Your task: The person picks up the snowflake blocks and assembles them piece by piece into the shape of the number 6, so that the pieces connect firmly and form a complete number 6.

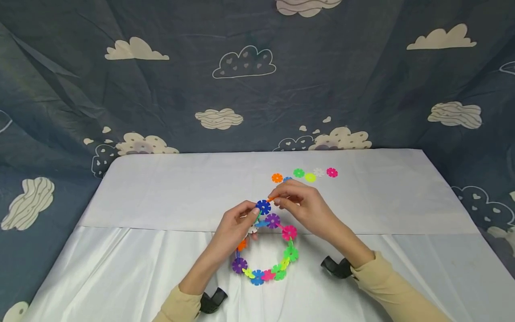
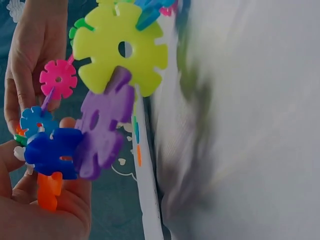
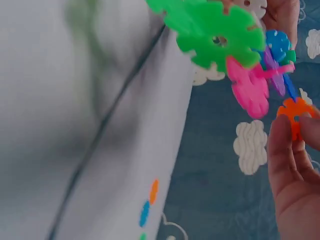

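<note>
A ring-shaped chain of colourful notched plastic flower discs [image 1: 257,277] hangs below my hands. My left hand [image 1: 234,225] grips its upper left part, thumb at the edge of a dark blue disc [image 1: 263,207]. In the left wrist view, white and green discs show by those fingertips, with a purple disc [image 2: 100,130] and a yellow disc [image 2: 100,47] nearer the camera. Between thumb and fingers, my right hand [image 1: 307,206] pinches an orange disc [image 3: 294,108]. The orange disc meets the dark blue disc's right edge, seen nearly edge-on in the head view.
Toward the back of the white-covered table [image 1: 161,192] lie loose discs: orange [image 1: 277,178], blue [image 1: 287,179], green [image 1: 299,173], yellow [image 1: 310,177], white [image 1: 319,172] and pink [image 1: 332,172]. A dark cloud-patterned cloth [image 1: 181,94] hangs behind. Black wrist devices [image 1: 337,267] sit under both forearms.
</note>
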Demonstrator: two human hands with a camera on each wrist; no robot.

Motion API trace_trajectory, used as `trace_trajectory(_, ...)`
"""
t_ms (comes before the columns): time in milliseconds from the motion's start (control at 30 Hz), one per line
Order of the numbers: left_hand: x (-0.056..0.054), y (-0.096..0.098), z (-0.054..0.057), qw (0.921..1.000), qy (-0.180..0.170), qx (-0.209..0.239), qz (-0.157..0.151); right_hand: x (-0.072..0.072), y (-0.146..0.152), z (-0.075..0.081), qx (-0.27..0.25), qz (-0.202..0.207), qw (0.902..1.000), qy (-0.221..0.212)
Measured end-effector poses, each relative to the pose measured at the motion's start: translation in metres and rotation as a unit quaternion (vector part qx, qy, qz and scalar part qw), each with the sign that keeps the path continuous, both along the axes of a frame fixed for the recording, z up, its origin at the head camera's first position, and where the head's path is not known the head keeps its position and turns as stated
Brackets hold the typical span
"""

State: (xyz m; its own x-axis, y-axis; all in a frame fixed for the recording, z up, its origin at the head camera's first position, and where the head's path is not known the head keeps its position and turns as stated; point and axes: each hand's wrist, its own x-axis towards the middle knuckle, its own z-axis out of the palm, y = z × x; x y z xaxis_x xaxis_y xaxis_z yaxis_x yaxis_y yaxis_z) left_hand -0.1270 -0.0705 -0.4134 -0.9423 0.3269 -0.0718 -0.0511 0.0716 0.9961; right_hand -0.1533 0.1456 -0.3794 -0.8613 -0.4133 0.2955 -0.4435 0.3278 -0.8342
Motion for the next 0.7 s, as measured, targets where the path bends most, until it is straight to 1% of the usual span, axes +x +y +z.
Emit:
trace_trajectory(100, 0.001, 0.001, 0.000, 1.0000, 0.000, 0.001, 0.007, -0.005, 0.003, 0.000, 0.034, 0.023, 0.9975, 0.058)
trace_trajectory(133, 0.001, 0.002, 0.000, 0.9999, 0.001, 0.001, 0.010, -0.006, 0.004, 0.000, 0.041, 0.030, 0.9962, 0.071)
trace_trajectory(200, 0.002, 0.002, 0.000, 0.9998, 0.002, 0.008, 0.017, -0.007, 0.004, 0.003, 0.050, 0.037, 0.9947, 0.082)
trace_trajectory(333, 0.002, 0.003, 0.000, 0.9994, 0.014, 0.020, 0.026, -0.010, 0.003, 0.005, 0.042, 0.040, 0.9962, 0.065)
trace_trajectory(467, 0.001, 0.003, -0.003, 0.9989, 0.026, 0.023, 0.033, -0.011, 0.000, 0.002, 0.037, 0.046, 0.9968, 0.054)
trace_trajectory(567, 0.000, 0.003, -0.005, 0.9987, 0.018, 0.033, 0.034, -0.011, -0.004, -0.001, 0.032, 0.048, 0.9967, 0.057)
trace_trajectory(700, 0.000, 0.005, -0.006, 0.9977, 0.000, 0.052, 0.044, -0.009, -0.010, -0.007, 0.023, 0.035, 0.9964, 0.074)
